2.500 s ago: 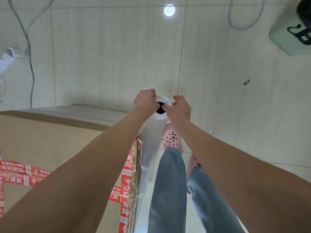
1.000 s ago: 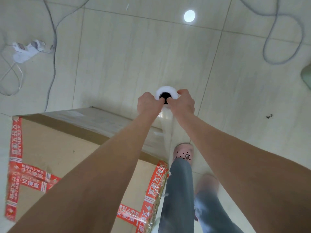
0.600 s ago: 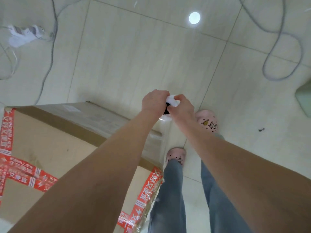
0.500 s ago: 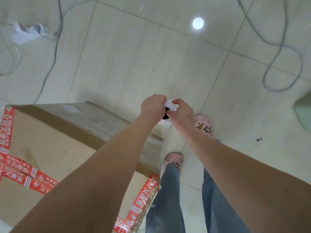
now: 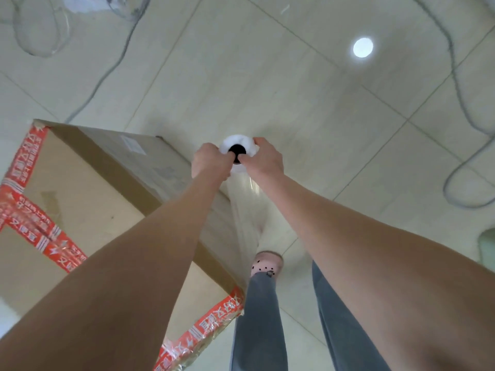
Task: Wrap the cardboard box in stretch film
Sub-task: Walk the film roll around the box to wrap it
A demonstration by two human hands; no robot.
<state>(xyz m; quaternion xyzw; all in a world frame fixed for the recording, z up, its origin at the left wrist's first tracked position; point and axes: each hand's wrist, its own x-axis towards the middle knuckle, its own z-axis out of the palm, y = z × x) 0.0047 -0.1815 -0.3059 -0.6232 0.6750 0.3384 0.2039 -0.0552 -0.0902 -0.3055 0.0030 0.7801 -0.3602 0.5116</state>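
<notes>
A large brown cardboard box (image 5: 88, 199) with red printed tape stands on the floor at the left. A roll of clear stretch film (image 5: 242, 199) stands upright beside the box's right corner; its white top end with a dark core hole faces me. My left hand (image 5: 210, 163) grips the top rim from the left and my right hand (image 5: 263, 159) grips it from the right. Film runs from the roll onto the box's near side, and shiny film covers the lower right edge.
Pale floor tiles (image 5: 267, 84) lie all around. Grey cables (image 5: 466, 108) loop at the right, more cables at the upper left (image 5: 107, 62). A pale green object (image 5: 487, 247) sits at the right edge. My legs in jeans and a pink shoe (image 5: 267, 263) stand right of the box.
I have walked around the box's corner with the roll held upright in both hands; the box's far side face has come into view and my feet have shifted.
</notes>
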